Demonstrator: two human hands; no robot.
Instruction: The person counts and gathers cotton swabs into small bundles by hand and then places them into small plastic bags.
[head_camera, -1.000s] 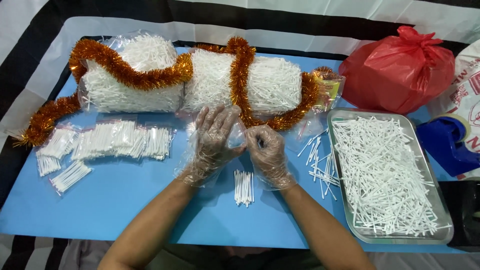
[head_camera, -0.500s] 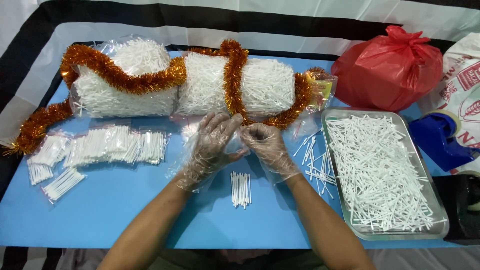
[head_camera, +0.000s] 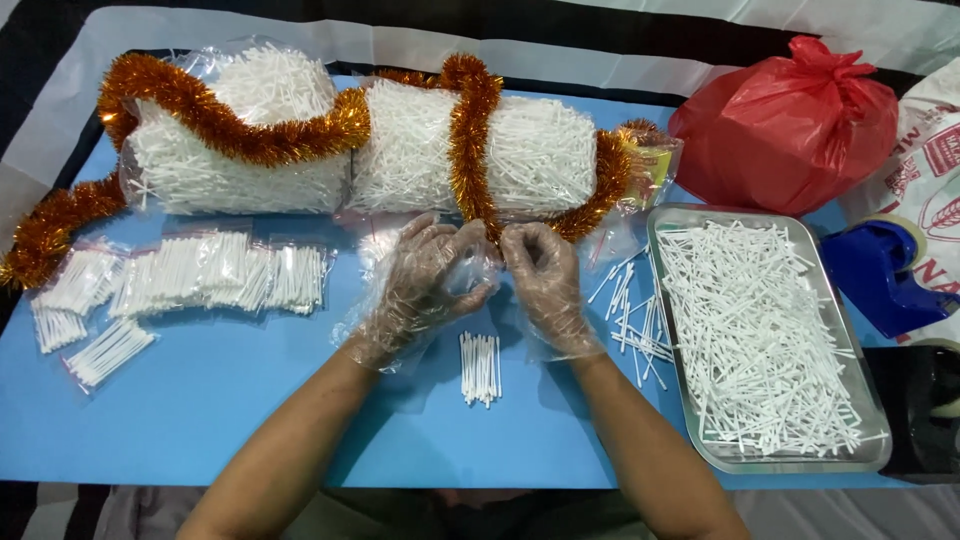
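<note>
My left hand (head_camera: 425, 280) and my right hand (head_camera: 543, 278) wear loose clear plastic gloves and meet over the middle of the blue table (head_camera: 250, 400). Between their fingertips they pinch a small clear plastic bag (head_camera: 470, 268), which looks empty. Just below the hands lies a small neat bundle of white sticks (head_camera: 480, 367). Loose white sticks (head_camera: 625, 310) are scattered to the right of my right hand.
A metal tray (head_camera: 668, 330) full of white sticks stands at right. Filled small bags (head_camera: 190, 280) lie in rows at left. Two big clear bags of sticks (head_camera: 400, 145) wrapped in orange tinsel (head_camera: 230, 125) lie behind. A red plastic bag (head_camera: 785, 125) and blue tape dispenser (head_camera: 885, 270) sit far right.
Both hands have stayed together over the small bag, fingers shifting slightly on it. The view has shifted a little; nothing on the table has moved.
</note>
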